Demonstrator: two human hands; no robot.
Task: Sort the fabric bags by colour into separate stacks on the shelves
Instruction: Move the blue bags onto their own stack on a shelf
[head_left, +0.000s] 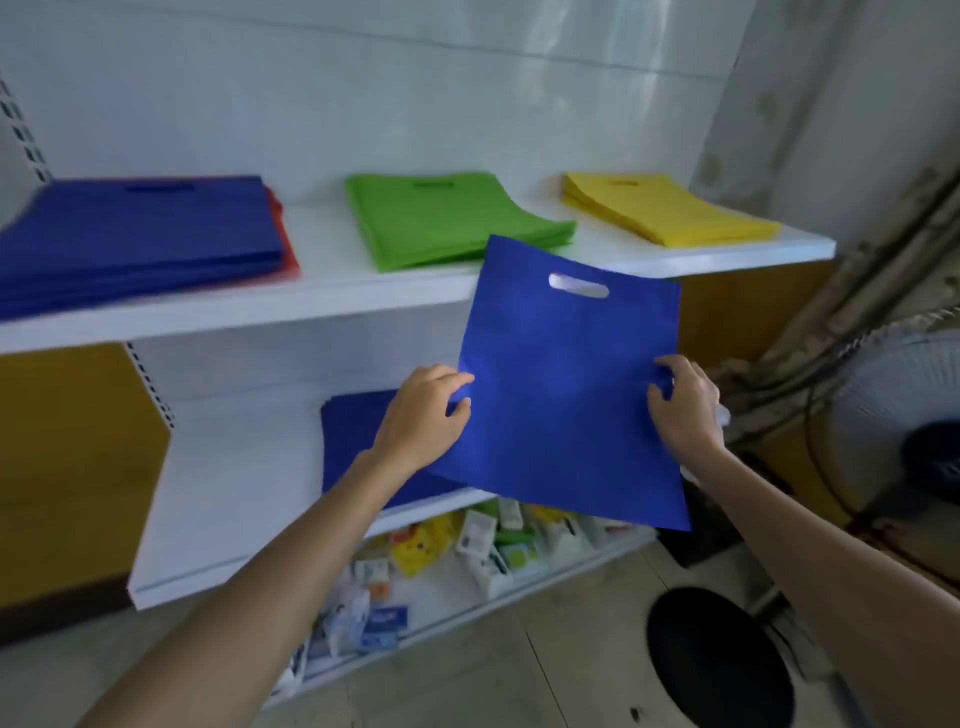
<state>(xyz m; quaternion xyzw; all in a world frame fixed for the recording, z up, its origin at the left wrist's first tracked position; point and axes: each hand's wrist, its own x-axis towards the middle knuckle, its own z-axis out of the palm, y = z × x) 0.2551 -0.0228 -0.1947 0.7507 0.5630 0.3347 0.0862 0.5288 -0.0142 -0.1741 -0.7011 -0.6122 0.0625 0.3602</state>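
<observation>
A blue bag held flat in front of white shelves with coloured stacks.

The left hand (423, 413) pinches the left edge of the blue bag (566, 384) and the right hand (683, 402) grips its right edge, the cut-out handle pointing up and away. On the top shelf (322, 291) lie a blue stack (140, 234) with red showing under its right edge, a green stack (447, 218) in the middle and a yellow stack (660, 213) at the right. On the middle shelf (234, 493) a lower blue stack (353, 441) sits partly behind the left wrist. Small packets (467, 551) litter the bottom shelf. A fan (893, 415) stands at the right, above a round black stool (719, 660).
</observation>
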